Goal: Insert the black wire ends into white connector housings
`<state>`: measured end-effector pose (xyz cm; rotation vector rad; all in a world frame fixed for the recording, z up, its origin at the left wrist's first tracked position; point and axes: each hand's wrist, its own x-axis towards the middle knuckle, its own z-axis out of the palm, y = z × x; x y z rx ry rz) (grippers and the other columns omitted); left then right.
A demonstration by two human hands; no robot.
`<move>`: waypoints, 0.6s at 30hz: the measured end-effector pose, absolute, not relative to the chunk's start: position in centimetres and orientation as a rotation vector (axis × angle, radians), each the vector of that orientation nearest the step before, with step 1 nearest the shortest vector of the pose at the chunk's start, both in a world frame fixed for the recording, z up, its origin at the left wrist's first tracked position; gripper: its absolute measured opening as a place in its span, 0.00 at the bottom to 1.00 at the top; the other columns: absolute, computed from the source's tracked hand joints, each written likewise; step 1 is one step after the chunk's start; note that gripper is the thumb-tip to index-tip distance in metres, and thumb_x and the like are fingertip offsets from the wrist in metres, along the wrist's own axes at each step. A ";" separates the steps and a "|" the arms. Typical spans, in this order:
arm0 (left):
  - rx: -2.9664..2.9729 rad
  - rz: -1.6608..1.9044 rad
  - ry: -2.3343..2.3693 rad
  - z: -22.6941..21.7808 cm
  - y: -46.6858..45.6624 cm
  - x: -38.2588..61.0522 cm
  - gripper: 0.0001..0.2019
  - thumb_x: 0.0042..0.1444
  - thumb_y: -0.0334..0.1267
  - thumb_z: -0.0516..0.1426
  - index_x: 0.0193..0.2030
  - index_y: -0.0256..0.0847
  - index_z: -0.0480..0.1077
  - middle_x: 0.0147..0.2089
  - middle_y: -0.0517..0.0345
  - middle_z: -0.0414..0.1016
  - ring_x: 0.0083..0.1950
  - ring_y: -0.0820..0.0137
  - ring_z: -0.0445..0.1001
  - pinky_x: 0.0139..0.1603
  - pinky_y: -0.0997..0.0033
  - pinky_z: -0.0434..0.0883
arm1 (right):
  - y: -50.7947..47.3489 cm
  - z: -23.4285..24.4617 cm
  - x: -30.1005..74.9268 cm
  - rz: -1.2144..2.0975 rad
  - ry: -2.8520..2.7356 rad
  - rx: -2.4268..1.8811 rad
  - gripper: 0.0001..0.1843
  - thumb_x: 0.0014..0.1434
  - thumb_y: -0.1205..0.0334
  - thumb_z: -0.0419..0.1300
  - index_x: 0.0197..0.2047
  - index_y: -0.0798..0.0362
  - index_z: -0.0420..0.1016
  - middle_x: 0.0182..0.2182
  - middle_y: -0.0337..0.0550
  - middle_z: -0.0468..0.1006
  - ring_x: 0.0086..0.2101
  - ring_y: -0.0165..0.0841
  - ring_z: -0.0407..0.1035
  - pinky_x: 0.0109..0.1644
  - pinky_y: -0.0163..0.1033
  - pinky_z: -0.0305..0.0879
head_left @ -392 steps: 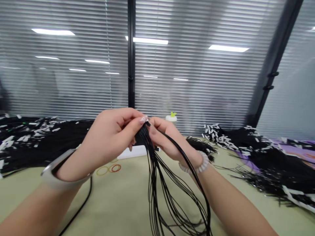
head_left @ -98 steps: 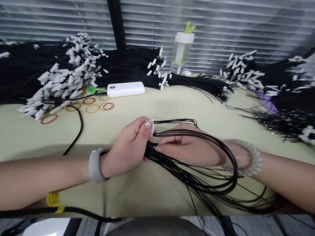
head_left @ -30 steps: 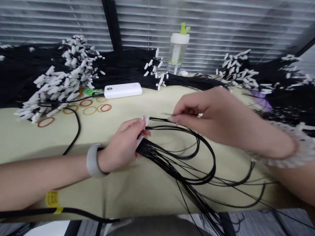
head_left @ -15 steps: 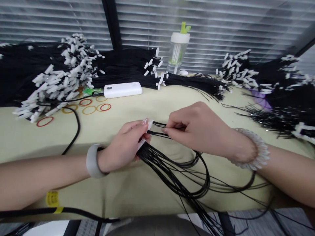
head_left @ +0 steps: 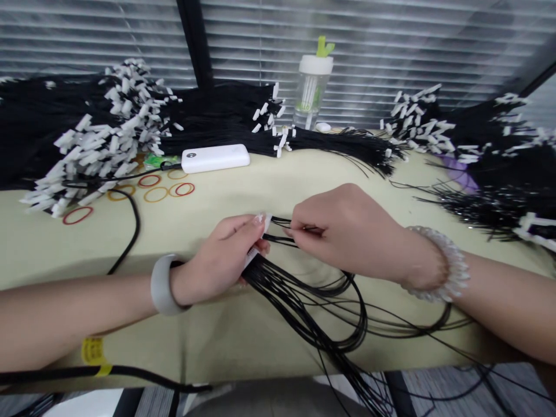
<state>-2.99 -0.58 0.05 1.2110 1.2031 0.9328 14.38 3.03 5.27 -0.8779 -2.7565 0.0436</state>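
Observation:
My left hand (head_left: 217,259) rests on the pale green table top (head_left: 208,341) and holds a white plastic connector (head_left: 266,223) between thumb and fingers. A bundle of thin black wires (head_left: 304,304) runs from that hand and loops loosely down to the lower right. Some wires go over the table's front edge. My right hand (head_left: 343,231) pinches one or more thin black wires (head_left: 282,234) just right of the connector. Its fingertips are close to the connector, not touching it. The fingers hide the wire ends.
Heaps of black wires with white connectors (head_left: 108,133) lie along the back and right. Also there are a white power bank (head_left: 215,158), a clear bottle (head_left: 310,92), rubber bands (head_left: 156,194), and a thick black cable (head_left: 130,231) at left.
My right hand has moved down and left from above the wires to the connector and now pinches wire. My left hand stays nearly still, and the wire loops have shifted slightly.

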 end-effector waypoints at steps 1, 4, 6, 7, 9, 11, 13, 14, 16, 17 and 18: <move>1.230 0.920 1.196 0.1 -0.6 -3.0 0.18 0.54 0.48 0.48 0.20 0.39 0.63 0.16 0.64 0.58 0.14 0.79 0.57 0.12 0.80 0.56 | 3.0 5.2 14.4 0.008 -2.746 -0.869 0.11 0.54 0.67 0.47 0.24 0.57 0.65 0.20 0.38 0.67 0.23 0.23 0.56 0.29 0.32 0.46; 1.282 0.891 1.179 0.1 -0.7 -3.0 0.18 0.54 0.48 0.47 0.21 0.39 0.62 0.16 0.64 0.58 0.14 0.79 0.57 0.12 0.81 0.55 | 2.8 5.1 14.4 -0.080 -2.741 -0.862 0.11 0.54 0.67 0.46 0.23 0.57 0.63 0.20 0.37 0.65 0.23 0.23 0.55 0.28 0.32 0.45; 1.299 0.883 1.170 0.1 -0.7 -3.0 0.18 0.55 0.48 0.47 0.21 0.38 0.62 0.16 0.65 0.57 0.14 0.79 0.56 0.12 0.81 0.55 | 2.8 5.1 14.4 -0.084 -2.774 -0.856 0.11 0.55 0.67 0.45 0.24 0.56 0.63 0.20 0.37 0.65 0.23 0.23 0.55 0.28 0.32 0.46; 1.306 0.871 1.169 0.0 -0.7 -3.1 0.18 0.55 0.48 0.47 0.21 0.38 0.62 0.16 0.65 0.57 0.14 0.79 0.56 0.13 0.81 0.55 | 2.8 5.1 14.4 -0.074 -2.791 -0.848 0.11 0.55 0.68 0.45 0.24 0.56 0.64 0.20 0.37 0.65 0.24 0.23 0.55 0.29 0.32 0.46; 1.319 0.850 1.169 0.0 -0.7 -3.1 0.18 0.55 0.48 0.46 0.21 0.38 0.61 0.16 0.65 0.57 0.15 0.80 0.56 0.13 0.81 0.55 | 2.7 5.1 14.4 -0.062 -2.818 -0.831 0.11 0.55 0.68 0.45 0.25 0.56 0.64 0.21 0.37 0.65 0.24 0.24 0.55 0.29 0.32 0.46; 1.332 0.842 1.173 0.0 -0.7 -3.2 0.18 0.55 0.48 0.46 0.21 0.38 0.61 0.16 0.65 0.57 0.15 0.80 0.57 0.13 0.81 0.55 | 2.8 5.2 14.3 -0.076 -2.825 -0.842 0.11 0.55 0.67 0.45 0.25 0.56 0.64 0.21 0.37 0.65 0.24 0.24 0.55 0.29 0.32 0.46; 1.335 0.861 1.179 0.1 -0.7 -3.1 0.18 0.55 0.48 0.46 0.21 0.38 0.62 0.17 0.65 0.58 0.15 0.80 0.57 0.14 0.81 0.56 | 3.1 5.3 14.4 -0.089 -2.826 -0.854 0.11 0.55 0.66 0.46 0.25 0.56 0.64 0.22 0.37 0.66 0.24 0.24 0.56 0.29 0.32 0.47; 1.331 0.877 1.181 0.1 -0.7 -3.0 0.18 0.55 0.48 0.47 0.22 0.38 0.62 0.17 0.65 0.58 0.15 0.80 0.57 0.14 0.81 0.56 | 3.3 5.4 14.5 -0.089 -2.819 -0.852 0.09 0.55 0.65 0.47 0.26 0.55 0.65 0.23 0.37 0.66 0.25 0.24 0.57 0.29 0.32 0.47; 1.322 0.912 1.198 0.3 -0.7 -2.8 0.17 0.55 0.48 0.47 0.22 0.38 0.61 0.18 0.65 0.58 0.15 0.80 0.57 0.14 0.81 0.56 | 3.8 5.7 14.7 -0.085 -2.776 -0.835 0.06 0.53 0.61 0.52 0.30 0.55 0.65 0.25 0.37 0.67 0.26 0.25 0.58 0.29 0.32 0.48; 1.316 0.924 1.213 0.3 -0.7 -2.7 0.18 0.55 0.48 0.47 0.22 0.38 0.61 0.18 0.65 0.58 0.15 0.80 0.57 0.14 0.81 0.56 | 4.0 6.0 14.8 -0.090 -2.738 -0.824 0.09 0.51 0.58 0.55 0.32 0.55 0.65 0.26 0.37 0.66 0.26 0.25 0.58 0.29 0.32 0.48; 1.304 0.936 1.228 0.4 -0.6 -2.6 0.18 0.55 0.48 0.47 0.21 0.38 0.61 0.17 0.65 0.58 0.15 0.80 0.56 0.14 0.81 0.56 | 4.1 6.4 15.0 -0.104 -2.692 -0.816 0.12 0.49 0.55 0.57 0.33 0.55 0.64 0.27 0.37 0.66 0.27 0.26 0.57 0.29 0.31 0.49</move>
